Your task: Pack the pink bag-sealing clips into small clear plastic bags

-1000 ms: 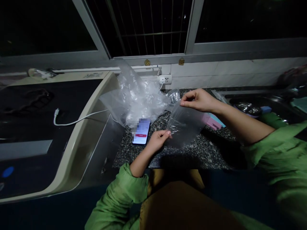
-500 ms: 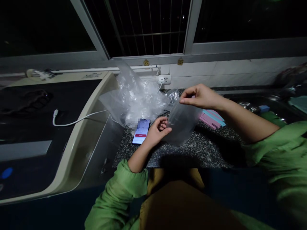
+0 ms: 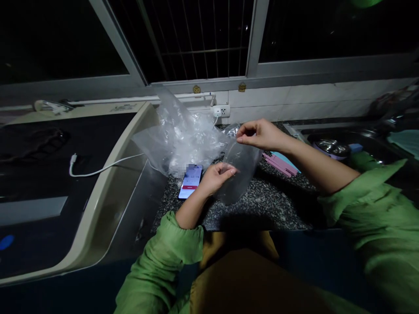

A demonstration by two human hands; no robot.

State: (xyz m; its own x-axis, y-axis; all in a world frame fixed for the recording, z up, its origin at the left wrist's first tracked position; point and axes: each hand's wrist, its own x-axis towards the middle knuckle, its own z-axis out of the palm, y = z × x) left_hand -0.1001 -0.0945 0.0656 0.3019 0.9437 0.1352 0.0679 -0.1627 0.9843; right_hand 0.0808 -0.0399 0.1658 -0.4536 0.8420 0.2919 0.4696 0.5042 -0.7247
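Note:
A clear plastic zip bag point(image 3: 240, 176) hangs between my two hands above the speckled counter point(image 3: 271, 205). At its upper corner my right hand point(image 3: 262, 134) pinches the edge between thumb and fingertips. Lower down, my left hand point(image 3: 216, 178) has thumb and fingers closed on the bag's near side. A phone point(image 3: 190, 181) with its screen lit lies just left of my left hand. Behind the bag is a heap of crumpled clear plastic bags point(image 3: 190, 139). Pink and blue strips point(image 3: 281, 165) lie on the counter beneath my right forearm.
To the left stands a washing machine point(image 3: 104, 192) with a white charging cable point(image 3: 98, 173) across its top. A sink point(image 3: 307, 131) holding a metal bowl point(image 3: 331, 148) is at the right. A wall socket point(image 3: 222, 110) sits behind the heap.
My left hand loosened its fingers from the bag's edge, then closed on the bag again. My right hand has kept its pinch. The view has shifted slightly.

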